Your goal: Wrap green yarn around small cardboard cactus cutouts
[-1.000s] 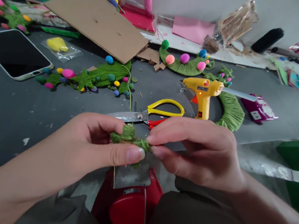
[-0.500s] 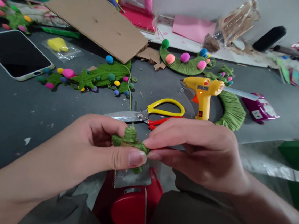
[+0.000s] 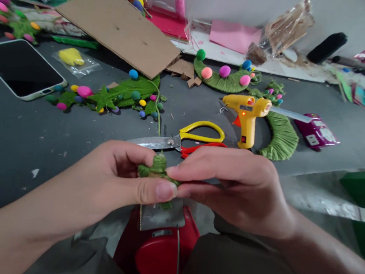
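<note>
A small piece wrapped in green yarn [image 3: 159,164], with some brown cardboard showing, is held between both hands above the table's front edge. My left hand [image 3: 131,175] grips its left side, thumb across the front. The fingertips of my right hand [image 3: 229,183] pinch its right end. Green yarn [image 3: 158,122] runs from the piece up to the decorated leaves. Just beyond my hands lie scissors [image 3: 177,141] with one yellow and one red handle. A yellow glue gun [image 3: 247,117] with a lit orange light rests behind my right hand.
A green yarn-wrapped curve [image 3: 281,137] and a purple packet [image 3: 317,131] lie at the right. Farther back are a pompom-covered crescent [image 3: 229,79] and a cardboard sheet [image 3: 118,29]. A phone [image 3: 24,70] lies at the left. Below is something red [image 3: 157,254].
The fingers of my right hand have shifted slightly left on the green piece, with the thumb and forefinger closer to my left thumb.
</note>
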Motion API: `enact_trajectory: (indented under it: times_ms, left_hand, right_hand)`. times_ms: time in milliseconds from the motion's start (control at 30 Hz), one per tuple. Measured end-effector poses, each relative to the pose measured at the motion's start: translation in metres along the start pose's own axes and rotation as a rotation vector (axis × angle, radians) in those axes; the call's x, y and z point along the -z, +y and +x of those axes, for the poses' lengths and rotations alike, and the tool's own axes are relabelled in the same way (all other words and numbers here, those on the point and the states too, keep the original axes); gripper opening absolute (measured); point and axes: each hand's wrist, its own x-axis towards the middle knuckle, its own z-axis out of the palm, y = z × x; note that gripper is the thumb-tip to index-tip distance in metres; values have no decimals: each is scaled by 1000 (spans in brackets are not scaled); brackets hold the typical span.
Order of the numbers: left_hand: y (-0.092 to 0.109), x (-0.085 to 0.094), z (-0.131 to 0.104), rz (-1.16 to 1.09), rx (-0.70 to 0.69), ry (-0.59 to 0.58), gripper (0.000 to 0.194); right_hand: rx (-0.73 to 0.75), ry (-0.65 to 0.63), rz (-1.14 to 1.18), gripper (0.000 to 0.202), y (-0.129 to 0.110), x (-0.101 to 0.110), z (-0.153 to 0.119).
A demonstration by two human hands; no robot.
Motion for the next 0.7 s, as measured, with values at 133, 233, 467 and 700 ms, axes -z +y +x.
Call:
enact_trajectory:
  times_ms: [133,233,467,700]
  left_hand:
    - [-1,-1,2,-43,-20,6,9]
    - [0,-1,3,-56,3,28,12]
    - [3,-1,3,-64,1,51,14]
    - [0,2,0,-47,-2,71,10]
  right_hand:
    - [-94,24,-20,22,-3,2,-1]
    - [-173,68,-22,21,-8,3,-2]
    - [-139,74,21,22,-7,8,-4]
    - [-161,42,17,18,-5,13,-5]
